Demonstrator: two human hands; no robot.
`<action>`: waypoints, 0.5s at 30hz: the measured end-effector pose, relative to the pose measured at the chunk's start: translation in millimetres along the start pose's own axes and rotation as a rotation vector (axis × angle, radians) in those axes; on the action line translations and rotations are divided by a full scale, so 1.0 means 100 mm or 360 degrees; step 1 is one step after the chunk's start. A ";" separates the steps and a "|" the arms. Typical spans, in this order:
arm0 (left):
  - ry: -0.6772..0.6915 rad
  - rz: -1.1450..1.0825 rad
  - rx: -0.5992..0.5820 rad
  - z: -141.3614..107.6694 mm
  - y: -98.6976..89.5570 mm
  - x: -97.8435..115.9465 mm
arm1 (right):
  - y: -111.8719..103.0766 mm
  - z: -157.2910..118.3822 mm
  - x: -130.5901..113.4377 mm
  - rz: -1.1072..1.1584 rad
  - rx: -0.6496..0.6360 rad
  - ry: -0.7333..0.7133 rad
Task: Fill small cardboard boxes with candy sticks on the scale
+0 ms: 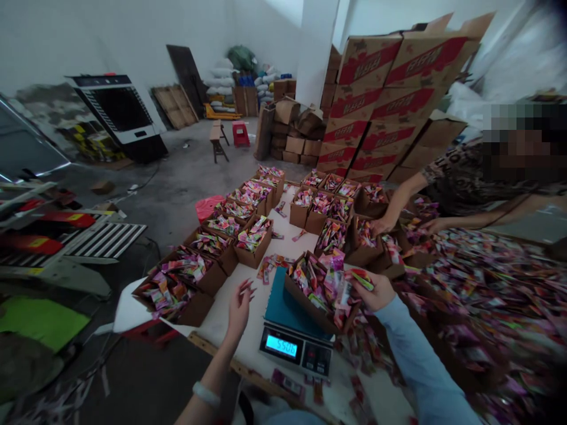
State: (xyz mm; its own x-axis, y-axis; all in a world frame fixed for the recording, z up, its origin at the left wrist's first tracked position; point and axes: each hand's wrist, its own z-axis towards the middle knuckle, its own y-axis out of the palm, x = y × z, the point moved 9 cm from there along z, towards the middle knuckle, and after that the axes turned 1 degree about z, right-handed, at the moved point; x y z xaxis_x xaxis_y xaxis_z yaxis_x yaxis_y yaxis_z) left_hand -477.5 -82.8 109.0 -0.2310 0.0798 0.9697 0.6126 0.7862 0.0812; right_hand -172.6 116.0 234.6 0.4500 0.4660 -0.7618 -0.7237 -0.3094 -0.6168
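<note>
A digital scale point(295, 348) with a lit blue display stands before me on the white table. An open cardboard box point(312, 295) full of small wrapped snack packets sits tilted on its teal platform. At the box's right side, my right hand point(377, 290) grips a bright snack packet point(362, 278), and others near the fingers are partly hidden. My left hand point(240, 304) hovers over the table left of the scale, fingers loosely apart and holding nothing. Loose packets point(270, 267) lie behind the scale, and a few more point(287, 383) lie in front of it.
Filled boxes point(217, 260) line the table's left side, with more boxes point(305, 221) at the back. A co-worker's hand point(385, 224) reaches into boxes on the right, beside a large heap of packets point(500, 283). Tall printed cartons point(367, 100) stand behind; a roller conveyor point(106, 239) is at left.
</note>
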 end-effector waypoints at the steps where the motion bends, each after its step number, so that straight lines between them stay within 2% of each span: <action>1: 0.0100 -0.0005 -0.0095 -0.02 0.23 0.23 | 0.01 0.00 -0.01 0.0008 0.0001 -0.0007; 3: 0.0246 -0.0071 -0.0287 -0.09 0.69 0.62 | 0.01 0.01 -0.05 0.0022 0.0009 -0.0021; 5: 0.0233 -0.0190 -0.0525 -0.17 1.16 0.82 | 0.01 0.01 -0.07 0.0040 0.0012 -0.0028; 7: 0.0059 -0.0335 -0.0718 -0.26 1.54 0.81 | 0.02 0.02 -0.09 0.0068 0.0007 -0.0025; 9: -0.0180 -0.0469 -0.0877 -0.37 1.84 0.67 | 0.04 0.02 -0.12 0.0109 0.0023 -0.0004; 12: -0.0355 -0.0664 -0.1031 -0.55 2.11 0.51 | 0.07 0.01 -0.23 0.0224 0.0093 -0.0007; 15: -0.0364 -0.0759 -0.0957 -0.61 2.15 0.46 | 0.12 0.00 -0.33 0.0367 0.0186 0.0015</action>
State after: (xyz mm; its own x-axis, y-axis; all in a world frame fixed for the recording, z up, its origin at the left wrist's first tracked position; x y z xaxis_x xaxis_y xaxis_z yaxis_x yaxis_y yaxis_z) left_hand -310.6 52.6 185.5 -0.6798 -0.0068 0.7334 0.6964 0.3076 0.6484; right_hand -196.3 97.1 251.7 0.2704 0.3860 -0.8820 -0.8632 -0.3085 -0.3997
